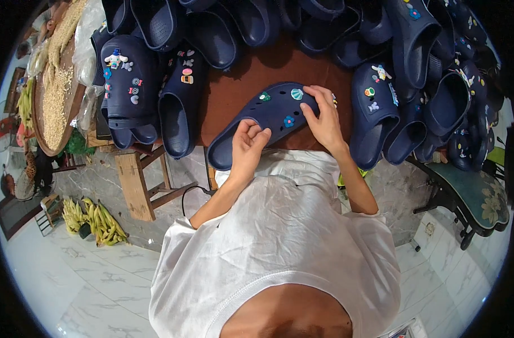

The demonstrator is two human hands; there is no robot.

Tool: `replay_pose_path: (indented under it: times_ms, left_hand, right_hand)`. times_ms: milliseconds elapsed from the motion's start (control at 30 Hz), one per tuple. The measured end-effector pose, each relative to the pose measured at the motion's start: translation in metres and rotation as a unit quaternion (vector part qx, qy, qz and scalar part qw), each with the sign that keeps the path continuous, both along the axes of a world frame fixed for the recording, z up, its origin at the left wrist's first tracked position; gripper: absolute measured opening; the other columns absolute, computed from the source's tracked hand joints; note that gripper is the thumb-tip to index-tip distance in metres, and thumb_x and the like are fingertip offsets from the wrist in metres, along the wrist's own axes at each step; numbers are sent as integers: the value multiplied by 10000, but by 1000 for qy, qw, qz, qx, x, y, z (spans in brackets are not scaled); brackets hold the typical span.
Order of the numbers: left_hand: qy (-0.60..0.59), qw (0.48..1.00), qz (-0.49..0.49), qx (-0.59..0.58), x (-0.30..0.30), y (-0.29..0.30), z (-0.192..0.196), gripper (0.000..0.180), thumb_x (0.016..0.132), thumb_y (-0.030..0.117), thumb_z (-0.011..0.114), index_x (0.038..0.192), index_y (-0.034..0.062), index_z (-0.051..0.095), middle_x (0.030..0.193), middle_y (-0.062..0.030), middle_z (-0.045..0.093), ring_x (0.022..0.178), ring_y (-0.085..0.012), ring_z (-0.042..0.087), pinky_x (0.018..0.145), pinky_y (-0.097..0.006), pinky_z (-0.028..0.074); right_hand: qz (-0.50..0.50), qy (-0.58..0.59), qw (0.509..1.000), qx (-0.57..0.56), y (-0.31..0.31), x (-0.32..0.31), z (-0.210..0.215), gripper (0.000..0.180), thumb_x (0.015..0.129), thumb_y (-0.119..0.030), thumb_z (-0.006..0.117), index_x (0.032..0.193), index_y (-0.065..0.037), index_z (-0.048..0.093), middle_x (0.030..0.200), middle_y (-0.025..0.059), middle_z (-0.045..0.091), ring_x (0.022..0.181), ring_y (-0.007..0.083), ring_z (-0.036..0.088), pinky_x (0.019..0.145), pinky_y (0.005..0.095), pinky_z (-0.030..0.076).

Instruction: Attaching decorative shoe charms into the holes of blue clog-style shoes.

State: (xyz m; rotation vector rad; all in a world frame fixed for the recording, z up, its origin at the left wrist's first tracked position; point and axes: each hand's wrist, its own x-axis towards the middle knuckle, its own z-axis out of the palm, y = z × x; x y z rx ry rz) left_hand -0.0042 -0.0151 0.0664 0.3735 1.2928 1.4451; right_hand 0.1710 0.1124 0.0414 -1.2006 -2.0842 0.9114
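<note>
A navy blue foam clog lies slantwise on the brown table in front of me, its toe toward the right. Its upper carries a teal shell charm, a blue flower charm and a green charm. My right hand grips the toe end, thumb on top beside the shell and fingers over the far edge, partly covering another charm. At the clog's foot opening, my left hand has its fingers curled together against the thumb. Whatever might be between those fingertips is hidden.
Many navy clogs crowd the brown table: a charmed clog at left, another clog close by my right hand. Left stand a basket of pale kernels, a wooden stool and bananas. A dark cushioned chair is right.
</note>
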Motion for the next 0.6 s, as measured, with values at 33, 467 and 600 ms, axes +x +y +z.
replay_pose_path:
  times_ms: [33, 467, 600]
  left_hand:
    - [-40, 999, -19, 2, 0, 2, 3, 230, 891, -17, 624, 1057, 58, 483, 972, -12, 606, 845, -42, 532, 751, -192, 414]
    - [-157, 979, -73, -108, 2, 48, -45, 248, 928, -10, 483, 1160, -9, 571, 1166, -105, 627, 1048, -209, 620, 919, -324, 513]
    - [48, 975, -217, 12, 10, 66, -59, 263, 966, 26, 482, 1216, -7, 556, 1207, -107, 621, 1072, -213, 625, 941, -315, 524]
  right_hand:
    - [1, -1, 1000, -2, 2, 1, 1, 375, 898, -134, 651, 1254, -45, 573, 1276, 185, 529, 1185, 380, 543, 1009, 425, 441]
    - [-12, -103, 989, 102, 9, -8, 7, 301, 889, -228, 689, 1142, -68, 660, 1159, 129, 576, 1068, 346, 552, 917, 447, 456]
    - [-13, -103, 987, 122, 14, -11, 7, 271, 861, -243, 721, 1059, -71, 653, 1067, 100, 575, 996, 323, 549, 847, 443, 458]
